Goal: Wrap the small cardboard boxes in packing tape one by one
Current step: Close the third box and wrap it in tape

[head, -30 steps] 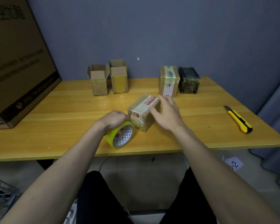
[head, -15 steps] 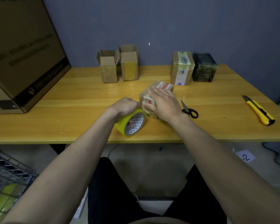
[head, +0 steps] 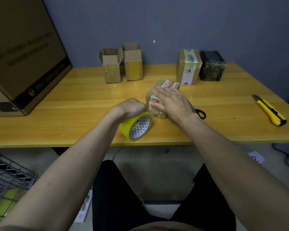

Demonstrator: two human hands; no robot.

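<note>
A small cardboard box with red-and-white labels lies at the middle of the wooden table. My right hand lies flat on its top with straight fingers, the thumb on its near face. My left hand grips a yellow tape roll held on edge just left of the box, close to its near corner. Two open small boxes stand at the back, and a taped box and a black-wrapped box stand at the back right.
Black-handled scissors lie just right of my right wrist. A yellow utility knife lies near the table's right edge. A large cardboard carton fills the left end. A wire basket sits on the floor at lower left.
My right hand slid from the box's far end onto its top and pressed down. The left hand kept the tape roll at the box's near corner. The view shifted, and the scissors came into sight.
</note>
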